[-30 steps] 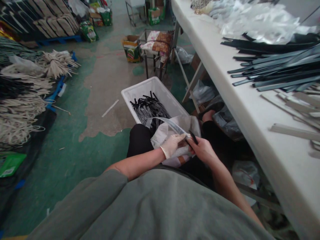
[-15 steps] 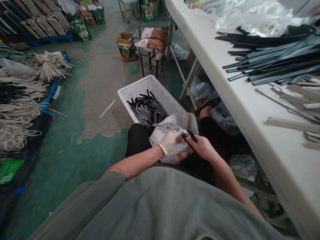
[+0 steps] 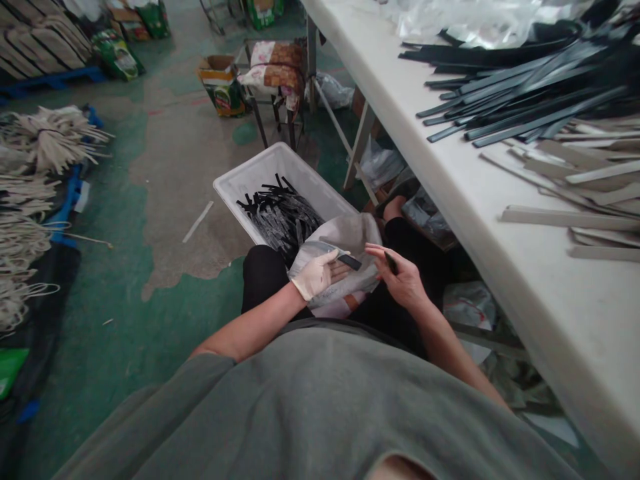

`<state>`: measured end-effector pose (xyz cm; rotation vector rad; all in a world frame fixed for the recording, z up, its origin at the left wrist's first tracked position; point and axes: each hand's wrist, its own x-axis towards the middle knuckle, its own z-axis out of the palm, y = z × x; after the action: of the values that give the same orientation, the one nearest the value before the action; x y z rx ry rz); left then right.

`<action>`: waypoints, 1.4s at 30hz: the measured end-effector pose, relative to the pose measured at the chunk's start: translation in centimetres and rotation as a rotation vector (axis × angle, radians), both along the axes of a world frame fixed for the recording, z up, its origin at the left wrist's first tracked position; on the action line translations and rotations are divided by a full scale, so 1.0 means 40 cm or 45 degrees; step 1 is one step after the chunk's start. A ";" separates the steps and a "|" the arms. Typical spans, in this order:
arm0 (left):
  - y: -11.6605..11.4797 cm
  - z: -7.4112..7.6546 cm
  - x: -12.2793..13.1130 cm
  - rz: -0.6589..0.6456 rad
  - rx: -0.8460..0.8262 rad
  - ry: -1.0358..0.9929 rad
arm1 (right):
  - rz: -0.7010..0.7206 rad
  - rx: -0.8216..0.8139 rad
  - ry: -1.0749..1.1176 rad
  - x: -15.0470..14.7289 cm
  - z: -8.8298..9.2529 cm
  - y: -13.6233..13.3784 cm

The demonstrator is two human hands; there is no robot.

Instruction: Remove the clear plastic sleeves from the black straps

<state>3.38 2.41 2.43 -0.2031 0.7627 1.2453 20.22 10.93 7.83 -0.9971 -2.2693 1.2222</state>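
My left hand [image 3: 319, 273], in a pale glove, is over my lap with the palm turned up. Its thumb presses a flat black strip [image 3: 349, 261] against the fingers, and the strip's dark end points to the right. Just right of it is my bare right hand [image 3: 400, 277], apart from the strip, its fingers stretched toward the left. A small dark object [image 3: 391, 263] is tucked in the right hand; too little of it shows to name its kind. Under both hands a whitish plastic sheet or bag [image 3: 357, 233] covers my lap.
A white plastic bin [image 3: 235, 180] with many black strips stands on the floor ahead. To the right, a white table [image 3: 450, 193] bears black strips [image 3: 525, 87] and beige strips [image 3: 555, 217]. A stool [image 3: 275, 77] and a carton [image 3: 223, 87] stand beyond; bundled cords lie left.
My hands have come apart: the right has drawn back from the strip and its fingers have straightened. The left palm has turned up with the strip still held. The view has shifted slightly right.
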 end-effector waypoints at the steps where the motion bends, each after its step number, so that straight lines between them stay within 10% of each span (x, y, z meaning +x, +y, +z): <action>1: -0.003 0.000 -0.008 -0.016 -0.009 -0.012 | 0.087 0.064 0.023 0.005 -0.006 0.002; 5: -0.013 0.000 -0.011 -0.060 -0.015 -0.060 | 0.381 0.192 0.041 -0.019 -0.039 -0.004; 11: -0.015 -0.019 -0.034 -0.195 -0.067 -0.130 | 0.113 0.072 0.150 -0.040 -0.012 -0.009; 20: 0.088 -0.037 -0.302 0.764 -0.282 0.215 | 0.301 -0.553 0.117 0.188 0.160 -0.034; 23: 0.108 -0.001 -0.272 0.654 -0.072 0.320 | 0.273 -0.653 0.161 0.169 0.142 -0.038; 29: 0.060 0.023 -0.083 -0.087 0.391 0.599 | -0.122 -0.547 0.366 0.023 0.108 0.068; 35: 0.016 0.013 -0.029 -0.614 0.550 0.781 | -0.043 -0.524 0.495 -0.048 0.091 0.170; 42: 0.045 0.083 -0.009 -0.158 0.639 1.206 | 0.267 -0.022 0.231 -0.095 0.122 0.094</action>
<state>3.03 4.23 5.75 0.8910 1.1963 1.3537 16.42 14.68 12.70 -0.6366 -2.2651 1.3585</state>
